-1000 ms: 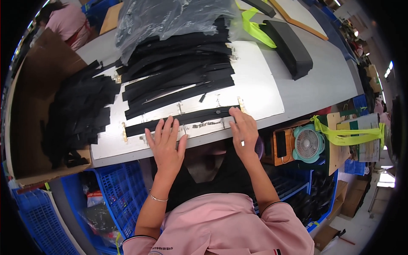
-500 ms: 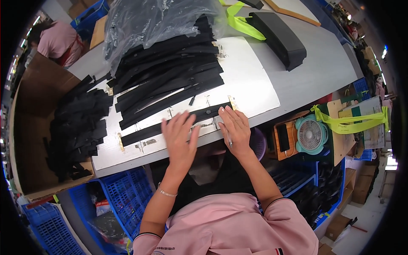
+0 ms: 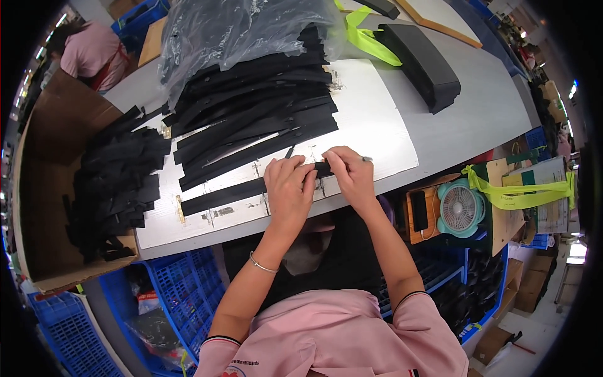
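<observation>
A single black fabric strip (image 3: 235, 193) lies lengthwise on the white board (image 3: 377, 141) near the table's front edge. My left hand (image 3: 290, 190) rests over its middle, fingers bent and closed onto it. Near the strip's right end my right hand (image 3: 353, 180) is closed, thumb and forefinger pinched together; what lies between those tips is too small to make out. The end of a slim pen-like tool (image 3: 367, 159) sticks out from the right hand's fingers. Beyond, many black strips (image 3: 251, 116) lie in overlapping rows, one small dark piece (image 3: 289, 151) at their near edge.
An open cardboard box (image 3: 47, 163) heaped with black pieces (image 3: 119, 182) stands at left. Clear plastic sheeting (image 3: 245, 31) covers the far strips. A dark padded block (image 3: 424, 66) and a yellow-green ribbon (image 3: 374, 44) lie far right. A fan (image 3: 461, 207) and blue crates (image 3: 188, 289) stand below table level.
Both hands were spread flat over the strip. The left has moved right and curled its fingers; the right has risen slightly and pinched, its slim tool now pointing away from me.
</observation>
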Available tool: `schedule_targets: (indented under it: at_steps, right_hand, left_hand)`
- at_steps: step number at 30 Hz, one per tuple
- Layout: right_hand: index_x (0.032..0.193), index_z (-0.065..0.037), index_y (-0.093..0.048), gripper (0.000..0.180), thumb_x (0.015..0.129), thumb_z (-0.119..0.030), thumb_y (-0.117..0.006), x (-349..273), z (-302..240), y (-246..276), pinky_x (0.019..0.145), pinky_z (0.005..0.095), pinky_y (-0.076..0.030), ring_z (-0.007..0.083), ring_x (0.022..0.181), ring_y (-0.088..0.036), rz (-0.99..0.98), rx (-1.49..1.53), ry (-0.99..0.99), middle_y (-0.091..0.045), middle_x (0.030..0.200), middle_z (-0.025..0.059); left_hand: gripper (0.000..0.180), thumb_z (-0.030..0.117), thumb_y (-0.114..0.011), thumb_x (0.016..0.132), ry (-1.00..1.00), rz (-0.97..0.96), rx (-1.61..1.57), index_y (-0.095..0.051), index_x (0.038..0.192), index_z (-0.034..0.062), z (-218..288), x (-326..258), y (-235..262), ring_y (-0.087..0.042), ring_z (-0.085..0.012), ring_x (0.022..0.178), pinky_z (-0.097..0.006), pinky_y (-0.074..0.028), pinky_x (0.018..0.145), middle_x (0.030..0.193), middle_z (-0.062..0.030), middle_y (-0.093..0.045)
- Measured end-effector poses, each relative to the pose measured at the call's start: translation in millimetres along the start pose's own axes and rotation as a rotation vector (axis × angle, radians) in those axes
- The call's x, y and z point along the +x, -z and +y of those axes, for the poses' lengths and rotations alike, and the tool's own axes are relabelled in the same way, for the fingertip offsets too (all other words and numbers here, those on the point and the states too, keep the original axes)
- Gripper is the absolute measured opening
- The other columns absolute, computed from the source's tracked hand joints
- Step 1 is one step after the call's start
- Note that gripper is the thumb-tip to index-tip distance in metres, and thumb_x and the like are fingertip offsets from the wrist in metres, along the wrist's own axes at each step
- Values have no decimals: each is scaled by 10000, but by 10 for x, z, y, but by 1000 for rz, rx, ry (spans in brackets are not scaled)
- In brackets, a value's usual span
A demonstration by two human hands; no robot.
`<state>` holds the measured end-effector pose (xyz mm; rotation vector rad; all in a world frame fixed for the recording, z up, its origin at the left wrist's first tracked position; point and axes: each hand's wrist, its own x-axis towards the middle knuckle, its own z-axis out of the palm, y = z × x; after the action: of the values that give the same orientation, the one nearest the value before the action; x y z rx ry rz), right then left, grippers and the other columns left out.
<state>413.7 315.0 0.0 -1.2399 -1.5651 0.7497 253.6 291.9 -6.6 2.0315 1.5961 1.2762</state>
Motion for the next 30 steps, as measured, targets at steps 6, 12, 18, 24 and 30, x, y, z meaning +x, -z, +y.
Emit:
schedule_targets:
  at_steps: [6, 12, 18, 24, 30]
  right_hand:
    - [950, 32, -724, 187, 993, -137, -658, 26, 84, -83, 602, 300, -511, 208, 667, -684, -29, -41, 4, -737, 861, 118]
    - [940, 26, -731, 183, 989, -137, -663, 45, 13, -123, 611, 304, -527, 225, 658, -691, -35, -176, 94, -741, 862, 114]
    - [904, 29, -728, 198, 993, -129, -648, -17, 82, -27, 576, 280, -497, 192, 623, -670, -9, 113, -44, -721, 781, 108]
    - [843, 10, -729, 214, 981, -135, -653, -34, 102, -2, 533, 306, -471, 198, 558, -645, -109, 2, 53, -702, 722, 99]
    - [802, -12, -726, 179, 936, -114, -664, 11, 81, -64, 530, 349, -485, 276, 594, -673, -72, -160, 234, -715, 740, 94]
  left_hand:
    - [138, 80, -774, 850, -11, 7, 13, -766, 977, 27, -6, -4, -3, -612, -303, 1088, -471, -412, 1078, 1106, -81, -709]
    - [143, 76, -775, 844, -15, 10, 13, -774, 981, 35, -23, -10, -3, -620, -299, 1078, -480, -415, 1080, 1109, -81, -712]
    - [170, 73, -786, 823, -8, -4, -3, -779, 991, 45, -19, -33, 13, -628, -288, 1082, -486, -410, 1102, 1110, -78, -718]
    - [185, 65, -800, 806, -10, 4, -14, -783, 990, 53, -16, -43, -2, -630, -279, 1081, -491, -404, 1115, 1093, -72, -721]
    - [178, 70, -797, 794, -28, 24, -29, -765, 966, 38, -40, -31, -20, -614, -273, 1061, -517, -405, 1112, 1080, -61, -693]
